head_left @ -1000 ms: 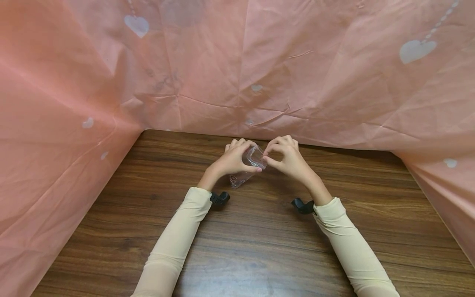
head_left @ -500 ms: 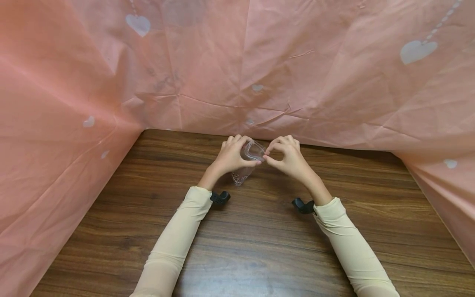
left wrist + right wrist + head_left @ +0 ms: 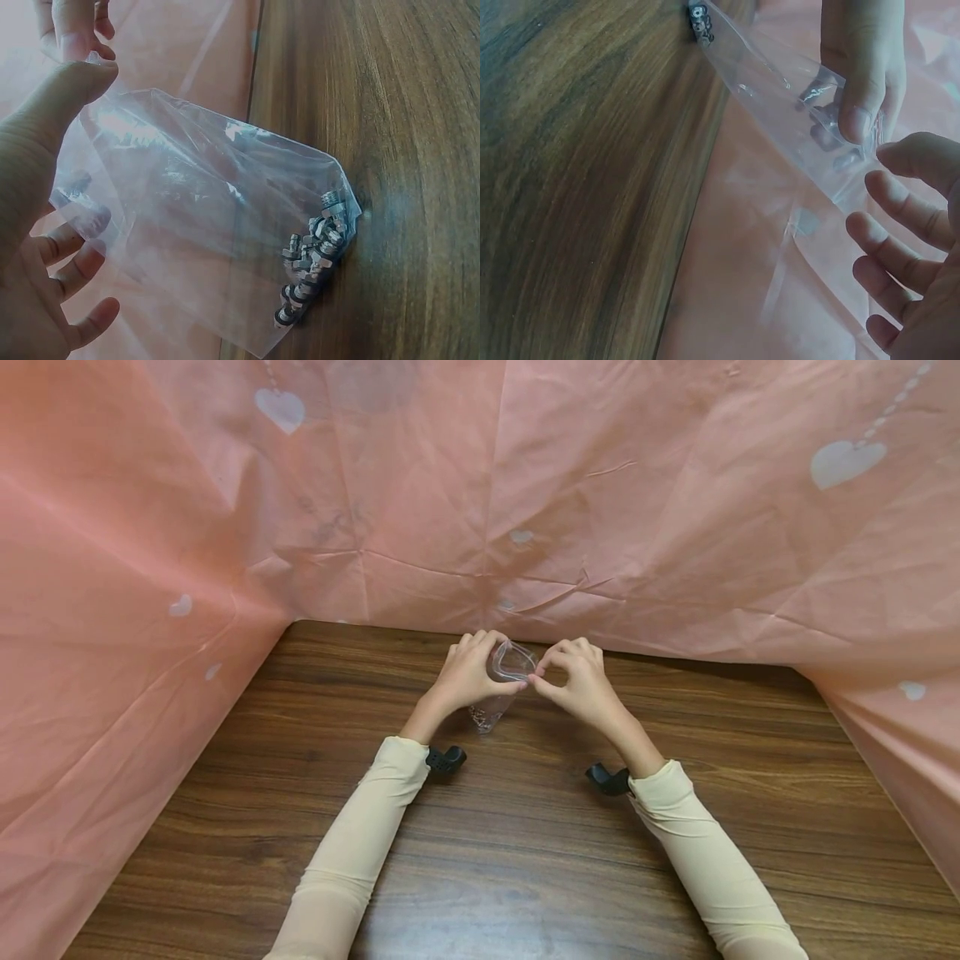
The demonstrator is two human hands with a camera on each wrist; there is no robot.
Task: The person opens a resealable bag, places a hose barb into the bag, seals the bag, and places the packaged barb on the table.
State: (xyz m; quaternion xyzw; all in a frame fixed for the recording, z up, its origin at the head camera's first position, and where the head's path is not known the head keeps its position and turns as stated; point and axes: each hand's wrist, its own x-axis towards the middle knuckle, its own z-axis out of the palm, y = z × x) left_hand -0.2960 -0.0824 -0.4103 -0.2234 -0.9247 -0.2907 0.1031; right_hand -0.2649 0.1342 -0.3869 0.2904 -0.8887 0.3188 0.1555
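Note:
A clear plastic bag (image 3: 498, 689) stands tilted between both hands, its mouth spread into a rounded opening in the head view. Small threaded metal fittings (image 3: 311, 259) lie gathered in its bottom corner, at the wooden table's surface. My left hand (image 3: 468, 675) holds the mouth's left side, thumb at the near rim and forefinger at the far rim. Thumb and forefinger of my right hand (image 3: 581, 681) meet at the right end of the rim, pinching it. In the right wrist view, the other fingers of my right hand (image 3: 919, 240) spread apart beside the bag.
The dark wooden table (image 3: 525, 827) spreads under both forearms. A pink cloth (image 3: 420, 510) with pale hearts hangs along the back and sides, close behind the hands. Black wrist mounts (image 3: 447, 761) sit on the inner side of each wrist.
The bag has risen slightly and its mouth has become wider and rounder. My left hand has moved a little up and away; my right hand has barely shifted, still at the rim.

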